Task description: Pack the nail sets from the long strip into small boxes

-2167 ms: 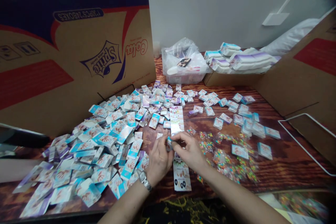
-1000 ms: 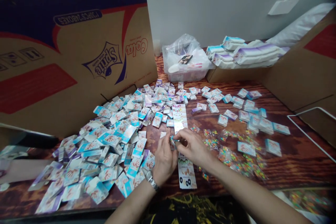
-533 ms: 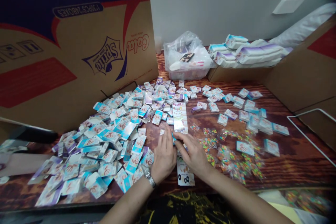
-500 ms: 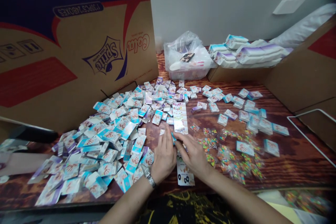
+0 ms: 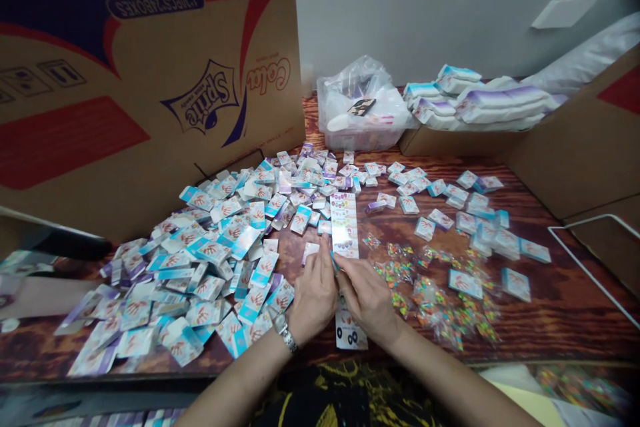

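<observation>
My left hand (image 5: 314, 292) and my right hand (image 5: 369, 295) meet at the middle of the table, fingers closed together around a small card box. Only a sliver of its blue edge shows between the fingers; the rest is hidden. Beneath my hands lies a long printed sheet (image 5: 345, 223) with rows of small pictures. Left of them spreads a big heap of small white, blue and purple card boxes (image 5: 213, 252). Small clear packets of coloured sweets (image 5: 433, 300) lie to the right of my right hand. One white box (image 5: 310, 251) rests just beyond my left fingers.
A large brown carton (image 5: 150, 93) stands at the back left, another (image 5: 600, 147) at the right. Behind are a clear plastic tub (image 5: 363, 140) and a low carton (image 5: 450, 142) of wrapped packs. Several closed boxes (image 5: 503, 240) sit at the right. Another person's forearm (image 5: 47, 295) shows at far left.
My hands stay together around the small box, with slight finger movement; less of its blue side shows now. The whole view has shifted slightly.
</observation>
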`<state>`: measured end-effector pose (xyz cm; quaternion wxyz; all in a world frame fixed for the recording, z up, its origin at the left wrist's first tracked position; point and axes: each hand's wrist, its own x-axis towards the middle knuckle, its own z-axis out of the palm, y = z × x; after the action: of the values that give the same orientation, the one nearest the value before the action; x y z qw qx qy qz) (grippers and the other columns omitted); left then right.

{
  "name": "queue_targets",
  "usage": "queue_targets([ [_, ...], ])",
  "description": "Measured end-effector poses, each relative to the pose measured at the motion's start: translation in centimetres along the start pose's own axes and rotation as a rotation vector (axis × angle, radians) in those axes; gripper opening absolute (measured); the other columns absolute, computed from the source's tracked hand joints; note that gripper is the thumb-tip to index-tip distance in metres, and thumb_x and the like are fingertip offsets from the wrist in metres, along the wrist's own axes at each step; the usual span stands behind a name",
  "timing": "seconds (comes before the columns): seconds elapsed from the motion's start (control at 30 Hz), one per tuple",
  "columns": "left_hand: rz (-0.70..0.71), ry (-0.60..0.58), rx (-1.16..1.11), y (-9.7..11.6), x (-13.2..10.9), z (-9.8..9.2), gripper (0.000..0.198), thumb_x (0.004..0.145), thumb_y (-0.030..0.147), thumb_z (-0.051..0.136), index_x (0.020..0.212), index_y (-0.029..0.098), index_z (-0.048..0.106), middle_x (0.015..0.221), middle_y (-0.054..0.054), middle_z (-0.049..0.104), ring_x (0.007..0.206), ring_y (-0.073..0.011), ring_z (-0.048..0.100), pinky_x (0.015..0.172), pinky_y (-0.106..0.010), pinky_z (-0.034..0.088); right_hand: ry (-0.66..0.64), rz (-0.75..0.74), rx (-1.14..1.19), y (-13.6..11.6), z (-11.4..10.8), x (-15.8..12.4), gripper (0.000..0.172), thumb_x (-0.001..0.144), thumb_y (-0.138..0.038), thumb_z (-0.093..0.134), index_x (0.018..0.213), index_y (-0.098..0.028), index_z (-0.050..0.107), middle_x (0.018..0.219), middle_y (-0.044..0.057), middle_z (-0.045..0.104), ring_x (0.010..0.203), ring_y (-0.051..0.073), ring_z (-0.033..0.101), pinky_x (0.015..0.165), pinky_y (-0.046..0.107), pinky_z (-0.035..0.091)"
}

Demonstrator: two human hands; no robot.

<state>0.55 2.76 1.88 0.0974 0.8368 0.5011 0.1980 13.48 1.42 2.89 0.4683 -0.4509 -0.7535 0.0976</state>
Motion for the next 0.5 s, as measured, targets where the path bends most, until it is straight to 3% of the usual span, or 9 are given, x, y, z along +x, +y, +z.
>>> queue_targets([
  [0.13,0.009,-0.015,0.053,0.10,0.09,0.03,0.073,0.088,0.007,0.030,0.141,0.008,-0.020,0.146,-0.023,0.028,0.110,-0.0260,0.050,0.082,-0.036,0.048,-0.006,0.148,0.022,-0.06,0.15,-0.12,0.036,0.090,-0.013,0.049,0.124,-0.020,0.051,0.103,0.009,0.066,0.093,0.019,0.061,0.080,0.034,0.053],
  [0.3,-0.007,-0.059,-0.101,-0.01,0.01,0.03,0.078,0.086,0.010,0.034,0.140,0.008,-0.022,0.146,-0.023,0.026,0.116,-0.0283,0.046,0.084,-0.040,0.047,0.004,-0.054,-0.015,0.08,0.30,-0.42,0.040,0.088,-0.008,0.050,0.127,-0.020,0.050,0.102,0.009,0.067,0.094,0.020,0.060,0.079,0.034,0.053],
  [0.5,-0.012,0.015,-0.327,-0.80,0.05,0.05,0.078,0.084,0.011,0.040,0.144,0.012,-0.010,0.149,-0.019,0.020,0.131,-0.0294,0.032,0.101,-0.046,0.036,0.007,-0.005,-0.064,0.74,0.32,-0.31,0.047,0.090,-0.010,0.047,0.136,-0.018,0.041,0.110,0.011,0.065,0.101,0.021,0.060,0.083,0.035,0.053],
])
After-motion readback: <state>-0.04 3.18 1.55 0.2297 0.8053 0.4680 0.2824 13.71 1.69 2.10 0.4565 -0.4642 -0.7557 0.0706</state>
